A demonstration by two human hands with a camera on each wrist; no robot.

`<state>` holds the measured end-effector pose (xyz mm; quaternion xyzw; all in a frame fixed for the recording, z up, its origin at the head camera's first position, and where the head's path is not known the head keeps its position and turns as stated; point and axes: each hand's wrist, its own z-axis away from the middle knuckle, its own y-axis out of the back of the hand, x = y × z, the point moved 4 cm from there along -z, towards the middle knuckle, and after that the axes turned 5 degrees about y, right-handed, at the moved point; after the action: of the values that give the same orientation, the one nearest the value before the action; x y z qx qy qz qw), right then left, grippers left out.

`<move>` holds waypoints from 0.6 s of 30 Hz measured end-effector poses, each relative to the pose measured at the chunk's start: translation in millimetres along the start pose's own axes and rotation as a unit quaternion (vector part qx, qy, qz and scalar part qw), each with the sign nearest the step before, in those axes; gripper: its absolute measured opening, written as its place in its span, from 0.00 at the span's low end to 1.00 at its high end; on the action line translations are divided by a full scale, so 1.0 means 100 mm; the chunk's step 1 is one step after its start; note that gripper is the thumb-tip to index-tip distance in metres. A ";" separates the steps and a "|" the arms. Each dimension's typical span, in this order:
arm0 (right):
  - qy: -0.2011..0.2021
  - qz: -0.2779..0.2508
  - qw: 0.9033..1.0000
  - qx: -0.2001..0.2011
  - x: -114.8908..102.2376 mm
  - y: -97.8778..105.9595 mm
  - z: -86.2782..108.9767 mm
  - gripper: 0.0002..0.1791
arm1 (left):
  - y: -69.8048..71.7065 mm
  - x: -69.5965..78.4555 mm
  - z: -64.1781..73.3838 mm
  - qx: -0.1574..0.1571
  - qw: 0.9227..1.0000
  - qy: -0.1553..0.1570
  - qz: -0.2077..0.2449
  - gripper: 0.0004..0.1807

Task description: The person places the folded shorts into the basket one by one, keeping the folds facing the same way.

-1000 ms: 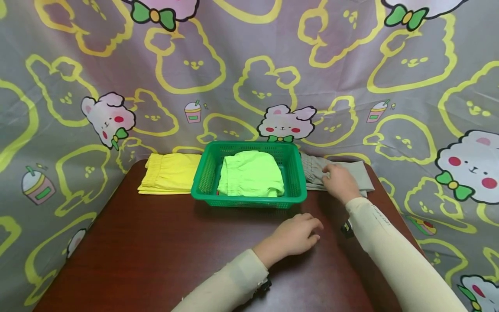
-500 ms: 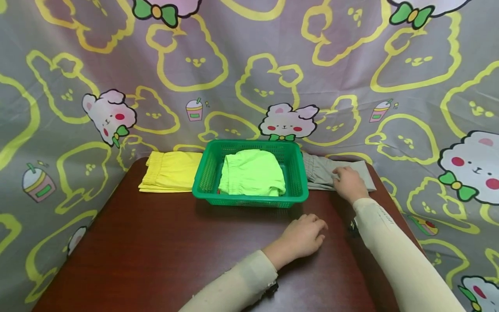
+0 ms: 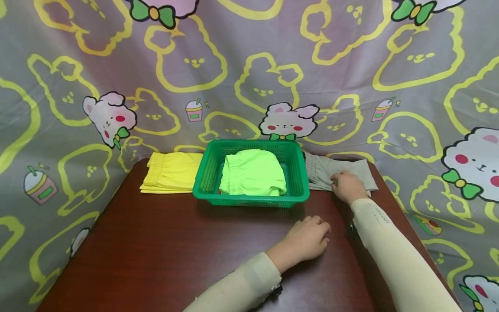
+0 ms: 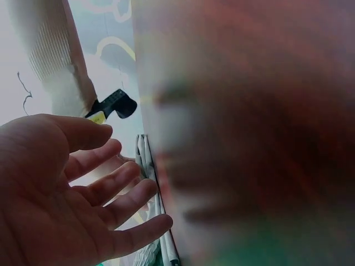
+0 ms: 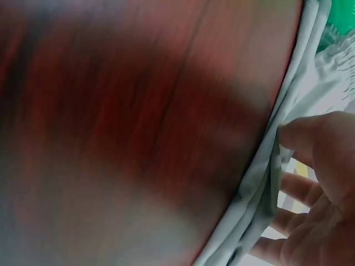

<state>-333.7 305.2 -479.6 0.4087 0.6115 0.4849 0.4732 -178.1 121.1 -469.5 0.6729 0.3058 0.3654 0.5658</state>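
Note:
My right hand point(image 3: 348, 186) is at the front edge of a folded pair of grey pants point(image 3: 313, 169) with a gathered waistband. In the right wrist view, its thumb and fingers pinch a raised fold of the grey cloth point(image 5: 260, 194). The fingertips are partly hidden behind this fold. My left hand point(image 3: 305, 240) hovers over the table in front of the basket, holding nothing. Its fingers spread loosely in the left wrist view. A green plastic basket point(image 3: 251, 199) left of the grey pants contains a folded bright green garment point(image 3: 253, 171) with a gathered waistband.
A folded yellow garment point(image 3: 171, 171) lies to the left of the basket, close against it. The dark red-brown table point(image 3: 156, 242) has a patterned curtain point(image 3: 234, 78) behind it and along both sides.
My right hand has shifted right along the grey pants, then lowered slightly to their front edge. The left hand has drifted a little to the right. Basket and garments stay in place.

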 end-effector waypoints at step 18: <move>0.036 -0.014 0.999 -0.028 0.09 0.11 0.05 0.12 | -0.05 0.09 -0.03 -0.002 1.000 -0.010 0.010 0.10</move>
<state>-329.9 316.9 -471.2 0.3689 0.6200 0.5094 0.4691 -175.8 130.9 -472.4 0.6783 0.2924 0.3650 0.5667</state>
